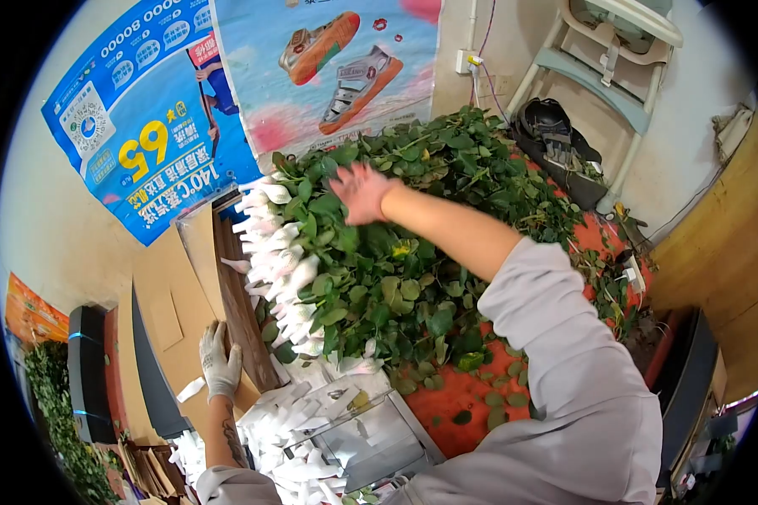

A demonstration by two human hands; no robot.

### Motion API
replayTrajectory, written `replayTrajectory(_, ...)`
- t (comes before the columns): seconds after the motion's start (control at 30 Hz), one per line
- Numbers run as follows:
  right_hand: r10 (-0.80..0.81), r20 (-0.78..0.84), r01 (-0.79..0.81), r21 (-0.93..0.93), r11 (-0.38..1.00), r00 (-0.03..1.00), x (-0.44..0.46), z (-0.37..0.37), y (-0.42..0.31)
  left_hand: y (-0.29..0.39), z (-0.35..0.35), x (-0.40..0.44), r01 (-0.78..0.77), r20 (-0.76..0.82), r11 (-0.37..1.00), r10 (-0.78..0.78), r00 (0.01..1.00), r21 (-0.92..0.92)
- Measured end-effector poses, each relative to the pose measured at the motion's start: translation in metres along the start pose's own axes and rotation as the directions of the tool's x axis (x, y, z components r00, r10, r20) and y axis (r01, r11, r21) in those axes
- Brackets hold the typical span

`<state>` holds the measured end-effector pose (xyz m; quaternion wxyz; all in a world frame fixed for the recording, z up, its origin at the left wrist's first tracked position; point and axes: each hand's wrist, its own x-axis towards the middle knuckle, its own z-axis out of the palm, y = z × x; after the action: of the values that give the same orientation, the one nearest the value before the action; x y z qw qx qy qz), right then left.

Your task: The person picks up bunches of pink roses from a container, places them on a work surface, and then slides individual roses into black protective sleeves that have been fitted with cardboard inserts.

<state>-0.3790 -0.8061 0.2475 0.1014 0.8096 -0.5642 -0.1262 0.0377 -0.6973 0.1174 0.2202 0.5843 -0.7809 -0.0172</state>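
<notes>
Head cam: the person's R hand (360, 195), bare, is over the upper L part of the leafy stems (429, 286), fingers spread & a bit blurred; can't tell if it touches the leaves below. Forearm comes in from the lower R, lt. grey sleeve (535, 320) pushed up nr the elbow.

L hand (220, 360), in a pale glove, lies on the cardboard (164, 295) at the L, nr its R edge; fingers extended, thumb apart from them. Tattoo on that forearm, w/ a grey cuff below.

Leafy stems are heaped across the mid. of the red-orange surface (455, 412), b/w the cardboard & the R side. White wraps (282, 269), bulb-shaped, line the heap's L edge in a col., narrow tips mostly pointing L. More white pcs (290, 425) lie piled nr the bottom, just R of the L forearm. Beside that pile, a flat grey panel w/ a metal-look frame (375, 442) sits tilted in view, partly behind the R sleeve. Loose leaves are scattered on the red-orange surface below the heap.

Behind: blue poster (135, 118) upper L, shoe poster (337, 71) next to it, both on the wall; pale chair (598, 71) upper R, w/ a black item (547, 126) nr its lower L side.
</notes>
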Motion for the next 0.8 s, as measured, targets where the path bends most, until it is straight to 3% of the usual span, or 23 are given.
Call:
replayTrajectory(0.03,-0.038,0.133,0.007,0.221,0.975,0.990,-0.004,0.001,-0.002,0.001,-0.001,-0.001,0.008,0.010,1.000,-0.008,1.000,0.003)
replayTrajectory(0.07,-0.005,0.105,-0.025,0.279,0.960,0.994,-0.001,0.014,-0.002,0.002,-0.001,-0.002,0.019,0.024,1.000,-0.019,1.000,0.007)
replayTrajectory(0.17,0.020,0.023,-0.026,0.256,0.966,1.000,-0.009,0.023,0.000,0.002,-0.001,-0.003,0.025,0.022,1.000,-0.025,0.999,-0.014)
replayTrajectory(0.23,0.052,-0.204,-0.032,0.101,0.994,0.978,-0.024,0.021,-0.004,0.000,0.000,-0.003,0.014,0.025,1.000,-0.013,1.000,-0.018)
replayTrajectory(0.37,-0.011,-0.312,0.057,0.140,0.988,0.950,-0.089,0.024,-0.018,0.000,0.001,-0.002,0.010,0.020,1.000,-0.010,1.000,-0.010)
replayTrajectory(0.47,0.109,-0.192,-0.063,0.227,0.972,0.975,-0.126,0.055,-0.032,-0.004,0.000,-0.002,0.010,0.024,1.000,-0.009,1.000,-0.016)
replayTrajectory(0.53,0.214,0.038,-0.217,0.137,0.967,0.976,-0.135,0.104,-0.043,-0.002,0.005,-0.001,-0.015,0.047,1.000,0.016,0.999,-0.027)
replayTrajectory(0.57,0.233,0.051,-0.238,0.148,0.960,0.971,-0.142,0.113,-0.041,-0.002,0.005,-0.001,0.008,0.054,1.000,-0.008,0.999,-0.008)
replayTrajectory(0.73,0.204,0.178,-0.227,0.118,0.967,0.963,-0.139,0.096,-0.048,-0.006,0.006,-0.001,0.007,0.044,1.000,-0.007,0.999,0.001)
replayTrajectory(0.8,0.133,0.132,-0.137,0.021,0.990,0.982,-0.158,0.056,-0.045,-0.004,0.002,0.000,0.023,0.028,1.000,-0.023,0.999,-0.004)
